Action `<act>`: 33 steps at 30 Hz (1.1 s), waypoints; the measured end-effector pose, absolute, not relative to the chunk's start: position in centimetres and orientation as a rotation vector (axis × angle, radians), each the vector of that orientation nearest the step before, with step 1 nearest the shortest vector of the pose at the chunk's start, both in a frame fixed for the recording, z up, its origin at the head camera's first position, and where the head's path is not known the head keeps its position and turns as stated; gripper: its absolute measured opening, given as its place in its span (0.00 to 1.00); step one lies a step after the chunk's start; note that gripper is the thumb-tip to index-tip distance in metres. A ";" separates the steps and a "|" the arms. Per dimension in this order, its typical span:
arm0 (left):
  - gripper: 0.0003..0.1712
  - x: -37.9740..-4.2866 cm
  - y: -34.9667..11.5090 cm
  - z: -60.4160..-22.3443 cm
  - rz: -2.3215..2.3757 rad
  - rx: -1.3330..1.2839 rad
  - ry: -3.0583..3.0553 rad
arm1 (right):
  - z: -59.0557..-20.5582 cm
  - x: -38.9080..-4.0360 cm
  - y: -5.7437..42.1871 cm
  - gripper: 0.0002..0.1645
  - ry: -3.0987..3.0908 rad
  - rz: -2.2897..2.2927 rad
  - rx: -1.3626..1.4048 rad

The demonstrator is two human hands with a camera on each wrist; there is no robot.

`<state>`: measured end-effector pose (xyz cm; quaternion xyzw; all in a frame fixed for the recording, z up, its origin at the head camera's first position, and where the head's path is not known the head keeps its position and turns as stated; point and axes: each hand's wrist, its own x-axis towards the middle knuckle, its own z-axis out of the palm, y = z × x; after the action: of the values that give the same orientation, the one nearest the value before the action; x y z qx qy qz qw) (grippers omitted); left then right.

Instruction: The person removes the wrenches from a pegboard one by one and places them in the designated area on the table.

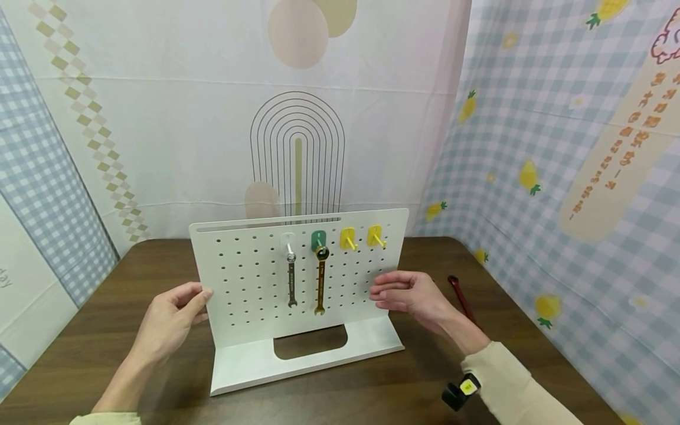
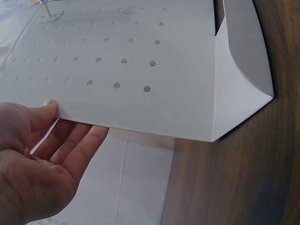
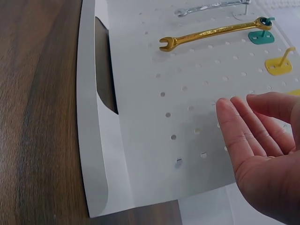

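A white pegboard (image 1: pixel 249 307) on an L-shaped base stands upright on the table. My left hand (image 1: pixel 171 319) pinches its left edge, thumb on the front face and fingers behind, as the left wrist view shows. My right hand (image 1: pixel 411 295) is held by the right part of the board with loosely bent fingers and nothing in them. On a white hook (image 1: pixel 288 243) hangs a silver combination wrench (image 1: pixel 291 280). A gold combination wrench (image 1: pixel 320 283) hangs beside it from a green hook (image 1: pixel 318 239). Two yellow hooks (image 1: pixel 347 237) to the right carry nothing.
A red wrench (image 1: pixel 461 295) lies on the wooden table (image 1: pixel 95 348) behind my right forearm. Patterned cloth hangings (image 1: pixel 212 147) surround the table at the back and sides. The base has a wide cutout (image 1: pixel 310 342) in its middle.
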<state>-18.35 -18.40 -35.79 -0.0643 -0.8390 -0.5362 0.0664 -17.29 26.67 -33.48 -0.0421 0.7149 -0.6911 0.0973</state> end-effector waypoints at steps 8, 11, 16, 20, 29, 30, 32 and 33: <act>0.18 -18.3 -18.4 -35.8 -1.631 -0.186 -2.528 | -33.3 -17.4 25.8 0.24 2.084 -2.065 -0.145; 0.18 -18.3 -18.4 -35.8 -1.629 -0.190 -2.528 | -33.2 -17.4 25.5 0.24 2.068 -2.072 -0.163; 0.18 -18.3 -18.4 -35.8 -1.626 -0.187 -2.534 | -33.0 -17.5 24.8 0.25 2.048 -2.077 -0.186; 0.18 -18.3 -18.4 -35.8 -1.630 -0.181 -2.536 | -32.8 -17.6 24.3 0.24 2.024 -2.089 -0.199; 0.18 -18.3 -18.4 -35.9 -1.624 -0.186 -2.531 | -32.8 -17.9 23.5 0.24 1.996 -2.091 -0.211; 0.18 -18.3 -18.4 -35.9 -1.623 -0.189 -2.533 | -32.8 -17.9 23.5 0.24 1.993 -2.091 -0.214; 0.18 -18.3 -18.4 -35.9 -1.622 -0.197 -2.536 | -32.8 -17.9 23.4 0.24 1.991 -2.091 -0.219; 0.18 -18.3 -18.4 -35.9 -1.622 -0.201 -2.536 | -32.8 -17.9 23.4 0.24 1.991 -2.091 -0.223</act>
<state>-18.27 -18.41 -35.86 -0.0665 -0.8390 -0.5364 0.0621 -17.90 23.36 -32.76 -0.0765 0.6825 -0.7165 0.1226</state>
